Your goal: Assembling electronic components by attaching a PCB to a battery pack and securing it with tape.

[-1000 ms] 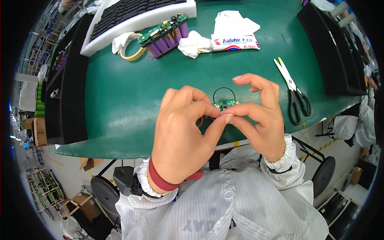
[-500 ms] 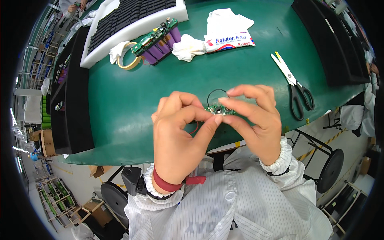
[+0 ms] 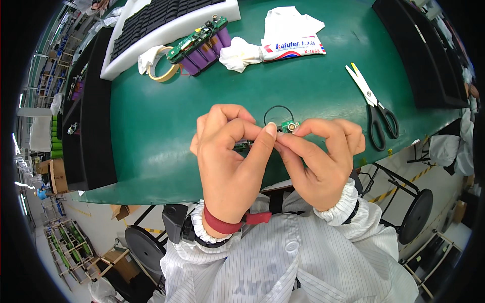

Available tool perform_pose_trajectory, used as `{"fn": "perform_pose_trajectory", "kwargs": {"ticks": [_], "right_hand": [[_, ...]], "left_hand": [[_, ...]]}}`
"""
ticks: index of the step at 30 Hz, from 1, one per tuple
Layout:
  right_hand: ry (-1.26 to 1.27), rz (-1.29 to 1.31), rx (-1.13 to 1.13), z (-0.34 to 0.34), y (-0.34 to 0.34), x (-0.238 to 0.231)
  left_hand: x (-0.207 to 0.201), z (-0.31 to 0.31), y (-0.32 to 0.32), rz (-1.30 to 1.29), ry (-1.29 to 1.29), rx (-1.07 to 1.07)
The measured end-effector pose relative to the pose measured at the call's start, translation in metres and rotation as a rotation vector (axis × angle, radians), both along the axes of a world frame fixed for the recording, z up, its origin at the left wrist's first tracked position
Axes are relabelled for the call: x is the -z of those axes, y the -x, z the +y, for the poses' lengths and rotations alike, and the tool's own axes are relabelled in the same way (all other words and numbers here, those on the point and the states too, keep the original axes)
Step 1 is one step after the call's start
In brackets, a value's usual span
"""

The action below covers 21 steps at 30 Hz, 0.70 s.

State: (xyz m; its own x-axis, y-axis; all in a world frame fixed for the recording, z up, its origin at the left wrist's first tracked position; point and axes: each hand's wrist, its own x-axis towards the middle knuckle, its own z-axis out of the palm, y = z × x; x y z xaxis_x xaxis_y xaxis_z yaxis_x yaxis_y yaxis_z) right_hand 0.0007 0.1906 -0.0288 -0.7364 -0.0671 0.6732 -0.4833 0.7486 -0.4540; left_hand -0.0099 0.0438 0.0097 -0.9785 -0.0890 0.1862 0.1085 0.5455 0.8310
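Broadly, a view down onto a smooth, faintly glossy green table (image 3: pixel 151 126), curved by the lens. Below it, a white smock (image 3: pixel 227 262) with fine dark stripes and gathered cuffs. To the left, a matt black rack (image 3: pixel 96 126); to the right, another black rack (image 3: pixel 404 55). At upper left, a white foam tray (image 3: pixel 126 61) with rows of ridged black pieces.

Near the table's closest edge, two bare hands almost meeting. Left hand (image 3: pixel 227 151): thumb and forefinger pressed together on a small circuit board (image 3: pixel 289 126), other fingers curled. Right hand (image 3: pixel 323 156): thumb and fingertips drawn close together at the board's right end; impossible to tell whether clamped on it or only resting against it.

Farther back, a battery pack (image 3: pixel 204 53) of rounded purple cells topped with green; off right, black-handled scissors (image 3: pixel 371 98), blades slightly apart; beside crumpled white tissue (image 3: pixel 240 54), a flat white packet (image 3: pixel 294 48) printed red and blue; then a cream tape ring (image 3: pixel 164 79). Round the left wrist, a dark red band (image 3: pixel 221 223). Between the fingertips, the board itself: green, partly hidden, with a round metallic fitting. Thinnest, a black wire (image 3: pixel 278 106) arching beyond it
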Motion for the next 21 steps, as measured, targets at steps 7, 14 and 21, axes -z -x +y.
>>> {"fn": "perform_pose_trajectory", "kwargs": {"ticks": [7, 14, 21], "right_hand": [[-0.002, 0.046, 0.031, -0.009, 0.002, 0.006], [-0.001, 0.012, -0.016, -0.006, 0.008, 0.003], [-0.040, -0.047, -0.055, 0.009, 0.008, 0.002]], "left_hand": [[0.002, -0.001, 0.000, -0.025, -0.020, 0.001], [0.001, -0.001, 0.000, -0.018, -0.002, 0.034], [0.010, -0.004, -0.006, 0.010, -0.006, -0.007]]}}
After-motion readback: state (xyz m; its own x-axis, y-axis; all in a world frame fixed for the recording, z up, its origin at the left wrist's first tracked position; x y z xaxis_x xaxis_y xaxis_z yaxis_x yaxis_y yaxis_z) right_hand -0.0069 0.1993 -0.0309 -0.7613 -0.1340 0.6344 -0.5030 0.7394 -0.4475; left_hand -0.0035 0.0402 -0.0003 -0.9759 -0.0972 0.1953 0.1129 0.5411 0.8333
